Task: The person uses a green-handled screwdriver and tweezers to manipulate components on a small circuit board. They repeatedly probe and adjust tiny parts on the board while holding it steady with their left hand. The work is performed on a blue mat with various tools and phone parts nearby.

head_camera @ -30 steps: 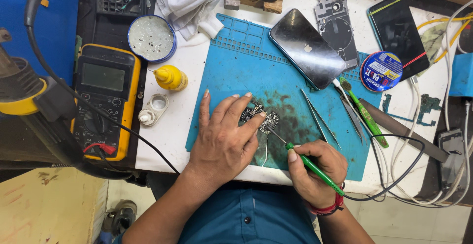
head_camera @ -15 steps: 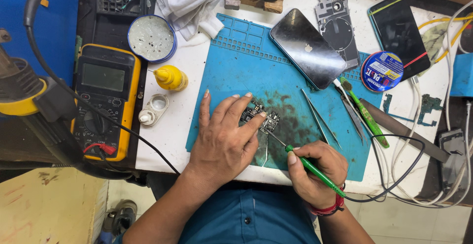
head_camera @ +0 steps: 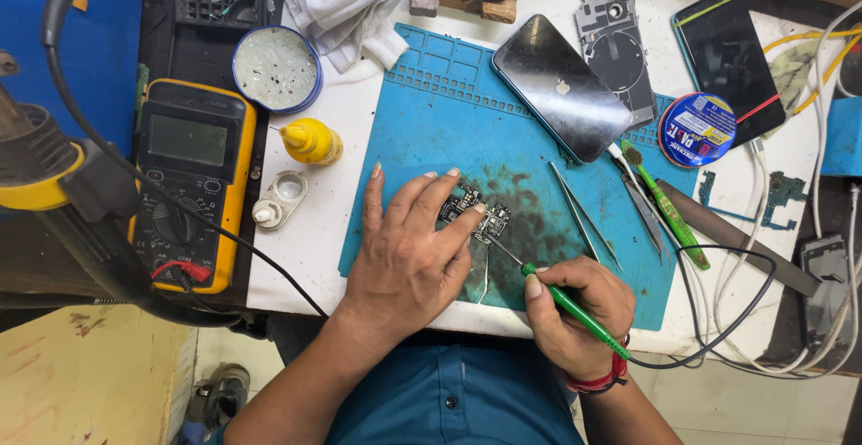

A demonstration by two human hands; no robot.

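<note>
A small dark circuit board point(head_camera: 483, 216) lies on the blue work mat point(head_camera: 431, 113). My left hand point(head_camera: 409, 252) rests flat on the mat with its fingertips pressing on the board's left side. My right hand point(head_camera: 570, 306) grips a green-handled soldering iron point(head_camera: 575, 310) like a pen. The iron's thin metal tip touches the board's right edge. A black cable runs from the iron off to the right. A pair of tweezers point(head_camera: 485, 274) lies on the mat between my hands.
A yellow multimeter point(head_camera: 184, 176) sits at the left, with a yellow bottle point(head_camera: 310, 141) and a round tin point(head_camera: 274, 70) beside it. A dark phone back point(head_camera: 561, 86), more tweezers point(head_camera: 579, 211), a green brush point(head_camera: 664, 202), a blue tape roll point(head_camera: 696, 129) and cables lie to the right.
</note>
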